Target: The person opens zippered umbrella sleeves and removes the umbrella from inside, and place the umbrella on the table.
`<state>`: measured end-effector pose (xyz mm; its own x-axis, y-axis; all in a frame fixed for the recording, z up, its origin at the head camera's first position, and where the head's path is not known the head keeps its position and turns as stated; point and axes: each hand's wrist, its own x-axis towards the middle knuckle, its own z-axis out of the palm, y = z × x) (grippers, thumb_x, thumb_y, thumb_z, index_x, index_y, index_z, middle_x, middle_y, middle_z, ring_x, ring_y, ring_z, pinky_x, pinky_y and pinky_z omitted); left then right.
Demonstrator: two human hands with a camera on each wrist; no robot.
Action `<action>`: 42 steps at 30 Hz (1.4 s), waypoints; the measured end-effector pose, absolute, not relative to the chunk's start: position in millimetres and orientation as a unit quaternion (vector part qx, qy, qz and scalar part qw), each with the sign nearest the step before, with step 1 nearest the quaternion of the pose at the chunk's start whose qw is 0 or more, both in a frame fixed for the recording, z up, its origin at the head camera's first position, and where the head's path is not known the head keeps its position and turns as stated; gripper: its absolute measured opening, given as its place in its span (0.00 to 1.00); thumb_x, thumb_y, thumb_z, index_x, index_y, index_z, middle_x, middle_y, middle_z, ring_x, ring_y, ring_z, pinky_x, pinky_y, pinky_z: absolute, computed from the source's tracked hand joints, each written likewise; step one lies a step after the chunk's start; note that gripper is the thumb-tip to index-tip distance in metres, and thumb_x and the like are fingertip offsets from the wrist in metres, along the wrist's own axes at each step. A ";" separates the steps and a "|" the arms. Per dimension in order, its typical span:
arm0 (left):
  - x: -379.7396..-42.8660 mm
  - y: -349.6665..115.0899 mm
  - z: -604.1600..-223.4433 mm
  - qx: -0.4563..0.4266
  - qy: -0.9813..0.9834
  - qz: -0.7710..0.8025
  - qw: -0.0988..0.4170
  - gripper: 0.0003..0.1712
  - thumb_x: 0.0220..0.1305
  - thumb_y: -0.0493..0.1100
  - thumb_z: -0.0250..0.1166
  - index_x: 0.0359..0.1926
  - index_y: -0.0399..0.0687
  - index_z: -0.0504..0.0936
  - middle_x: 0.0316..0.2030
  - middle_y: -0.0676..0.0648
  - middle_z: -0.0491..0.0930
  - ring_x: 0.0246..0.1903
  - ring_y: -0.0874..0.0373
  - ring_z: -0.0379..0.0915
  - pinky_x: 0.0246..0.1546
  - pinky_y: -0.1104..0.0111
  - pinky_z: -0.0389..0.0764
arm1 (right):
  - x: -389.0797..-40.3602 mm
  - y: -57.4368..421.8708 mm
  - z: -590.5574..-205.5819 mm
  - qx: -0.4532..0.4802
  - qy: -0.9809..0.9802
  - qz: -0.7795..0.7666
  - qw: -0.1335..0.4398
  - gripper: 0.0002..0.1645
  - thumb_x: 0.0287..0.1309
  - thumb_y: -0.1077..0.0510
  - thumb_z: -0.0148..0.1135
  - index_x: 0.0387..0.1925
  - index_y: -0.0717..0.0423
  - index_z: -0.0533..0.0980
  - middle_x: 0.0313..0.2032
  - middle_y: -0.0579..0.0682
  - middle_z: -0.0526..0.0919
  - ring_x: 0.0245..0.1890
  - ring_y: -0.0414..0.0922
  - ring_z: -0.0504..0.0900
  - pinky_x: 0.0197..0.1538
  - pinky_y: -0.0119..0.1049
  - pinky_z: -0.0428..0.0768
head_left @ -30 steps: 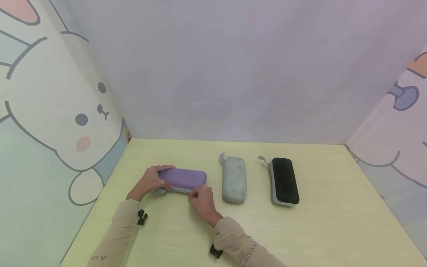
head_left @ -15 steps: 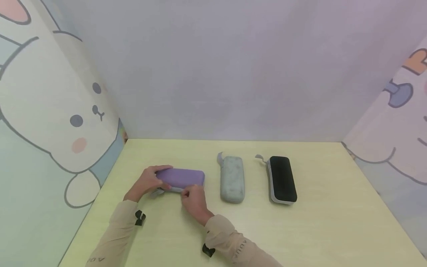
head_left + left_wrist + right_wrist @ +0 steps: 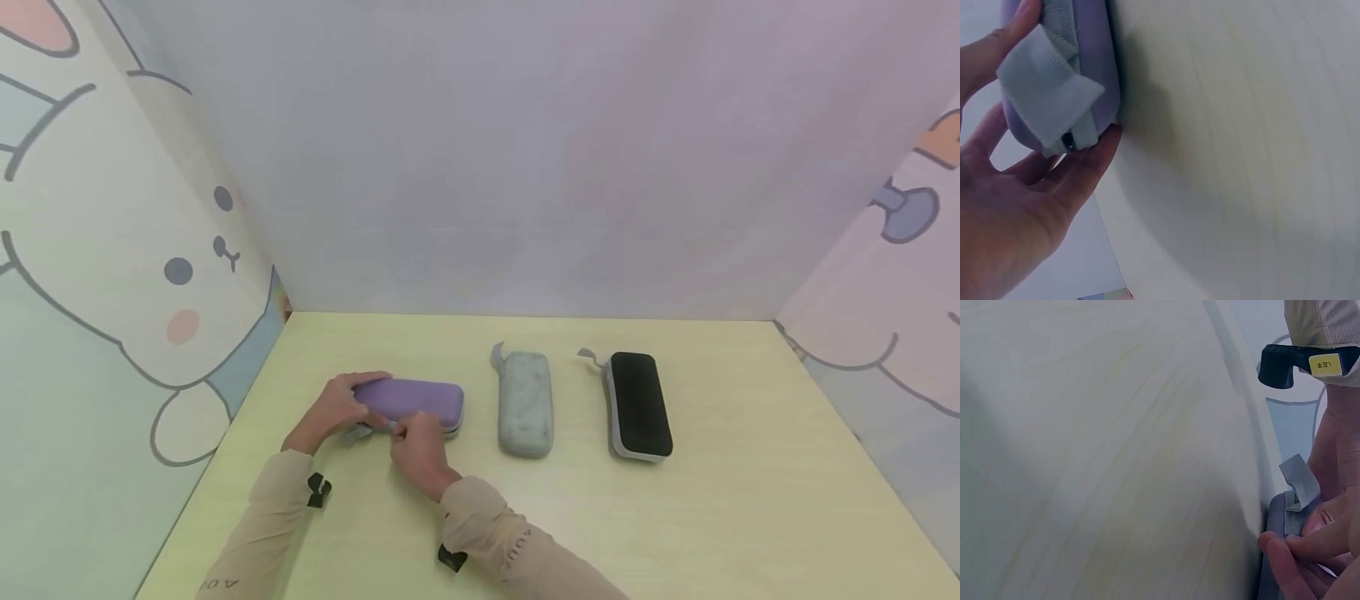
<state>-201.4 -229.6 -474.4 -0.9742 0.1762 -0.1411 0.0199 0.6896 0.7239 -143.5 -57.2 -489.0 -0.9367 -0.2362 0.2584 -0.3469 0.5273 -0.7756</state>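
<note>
A purple hard-shell zip case (image 3: pixel 416 400) lies crosswise on the table, a light grey fabric tab (image 3: pixel 1050 87) hanging from its left end. My left hand (image 3: pixel 337 410) grips that end, thumb on the near side and fingers round the far side. My right hand (image 3: pixel 420 448) is at the near long side, thumb and forefinger pinched together on the zip seam (image 3: pixel 1295 522); the zipper pull is hidden between them. To the right of my hand, a dark slit shows along the seam at the case's near right corner.
A mottled grey-green case (image 3: pixel 525 404) lies lengthwise right of the purple one, and a black case (image 3: pixel 641 406) with pale sides lies farther right. Both have grey tabs at their far ends. A pale wall (image 3: pixel 525 167) rises behind the yellowish table (image 3: pixel 712 517).
My right hand has slid left along the near seam of the purple case, uncovering its near right corner, where a slit now shows. My left hand keeps its grip in place.
</note>
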 end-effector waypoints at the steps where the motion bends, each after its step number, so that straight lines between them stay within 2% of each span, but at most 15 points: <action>1: -201.7 -229.4 -474.7 0.053 0.912 0.393 0.099 0.43 0.35 0.46 0.80 0.59 0.54 0.77 0.63 0.36 0.66 0.60 0.37 0.63 0.56 0.45 0.65 | -144.0 -58.9 -489.5 0.166 -0.872 0.456 0.062 0.20 0.40 0.78 0.56 0.06 0.54 0.70 0.10 0.37 0.62 0.13 0.30 0.57 0.35 0.35 0.76; 4: -202.4 -229.0 -476.5 0.064 0.910 0.397 0.096 0.43 0.35 0.46 0.80 0.59 0.53 0.77 0.63 0.36 0.66 0.60 0.37 0.62 0.56 0.44 0.64 | -145.0 -61.9 -490.1 0.161 -0.874 0.454 0.064 0.18 0.40 0.78 0.57 0.09 0.56 0.75 0.11 0.37 0.68 0.14 0.30 0.61 0.50 0.46 0.75; 6: -202.4 -228.5 -476.7 0.067 0.909 0.401 0.094 0.43 0.35 0.46 0.80 0.59 0.53 0.77 0.63 0.36 0.66 0.61 0.37 0.61 0.57 0.44 0.63 | -145.5 -62.8 -490.3 0.160 -0.873 0.457 0.063 0.15 0.40 0.78 0.58 0.12 0.58 0.79 0.13 0.39 0.73 0.16 0.30 0.64 0.48 0.43 0.76; 7: -202.4 -228.5 -476.9 0.069 0.909 0.401 0.094 0.43 0.36 0.46 0.80 0.59 0.53 0.77 0.63 0.36 0.66 0.61 0.37 0.61 0.57 0.44 0.63 | -145.8 -63.0 -490.4 0.159 -0.874 0.455 0.065 0.15 0.40 0.78 0.58 0.14 0.59 0.80 0.14 0.40 0.75 0.16 0.29 0.65 0.50 0.43 0.74; 10: -201.7 -227.7 -475.2 0.068 0.911 0.396 0.093 0.43 0.37 0.46 0.79 0.60 0.53 0.76 0.63 0.36 0.66 0.61 0.37 0.61 0.57 0.45 0.63 | -146.7 -63.3 -490.0 0.161 -0.873 0.456 0.064 0.14 0.40 0.78 0.58 0.16 0.60 0.81 0.15 0.42 0.78 0.17 0.30 0.67 0.40 0.33 0.77; 14: -201.3 -226.3 -473.6 0.069 0.916 0.383 0.095 0.42 0.38 0.46 0.79 0.60 0.53 0.76 0.63 0.36 0.66 0.61 0.37 0.61 0.56 0.44 0.64 | -148.1 -64.7 -490.3 0.160 -0.872 0.458 0.062 0.14 0.39 0.79 0.58 0.16 0.61 0.82 0.16 0.44 0.79 0.17 0.30 0.68 0.28 0.26 0.72; 18: -201.3 -225.6 -472.6 0.072 0.919 0.377 0.093 0.41 0.39 0.45 0.78 0.60 0.53 0.76 0.63 0.36 0.66 0.61 0.37 0.62 0.56 0.44 0.63 | -149.7 -65.6 -490.9 0.160 -0.875 0.452 0.063 0.13 0.39 0.78 0.58 0.17 0.61 0.82 0.16 0.43 0.79 0.18 0.29 0.67 0.39 0.32 0.76; 19: -201.3 -225.6 -472.5 0.073 0.919 0.377 0.092 0.41 0.39 0.44 0.78 0.60 0.53 0.76 0.63 0.36 0.66 0.61 0.37 0.62 0.56 0.44 0.63 | -150.1 -65.3 -491.0 0.163 -0.875 0.452 0.062 0.13 0.39 0.78 0.58 0.17 0.61 0.82 0.16 0.44 0.79 0.17 0.30 0.67 0.39 0.34 0.77; 21: -201.7 -224.4 -472.3 0.072 0.917 0.382 0.088 0.41 0.38 0.43 0.78 0.59 0.52 0.76 0.63 0.37 0.67 0.61 0.38 0.62 0.57 0.44 0.63 | -150.8 -63.7 -491.5 0.167 -0.871 0.459 0.059 0.13 0.41 0.78 0.58 0.18 0.62 0.83 0.17 0.45 0.81 0.19 0.30 0.70 0.39 0.33 0.78; 25: -204.3 -219.6 -473.5 0.079 0.910 0.398 0.083 0.41 0.36 0.40 0.79 0.58 0.52 0.77 0.61 0.39 0.69 0.61 0.39 0.62 0.57 0.45 0.63 | -152.6 -57.8 -493.5 0.167 -0.863 0.475 0.048 0.11 0.44 0.77 0.58 0.22 0.64 0.83 0.20 0.48 0.83 0.21 0.32 0.75 0.27 0.25 0.75; 37: -202.0 -228.0 -476.3 0.129 0.918 0.371 0.055 0.45 0.32 0.44 0.82 0.58 0.52 0.76 0.58 0.43 0.72 0.58 0.41 0.65 0.56 0.45 0.64 | -147.5 -47.3 -488.8 0.185 -0.863 0.466 0.064 0.09 0.44 0.74 0.62 0.25 0.63 0.84 0.24 0.50 0.85 0.26 0.36 0.81 0.29 0.21 0.73; 42: -194.9 -231.1 -472.2 0.163 0.920 0.355 0.038 0.46 0.35 0.42 0.81 0.61 0.46 0.73 0.56 0.40 0.72 0.56 0.39 0.66 0.55 0.44 0.65 | -144.0 -40.9 -480.1 0.199 -0.855 0.477 0.047 0.09 0.46 0.74 0.60 0.26 0.63 0.84 0.25 0.50 0.85 0.27 0.37 0.81 0.31 0.22 0.74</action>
<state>-194.9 -231.1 -472.2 -0.9439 0.3272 0.0448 0.2726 0.6954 0.6650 -144.0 -40.9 -480.1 -0.9161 -0.2965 0.2700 -0.3854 0.4652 -0.7969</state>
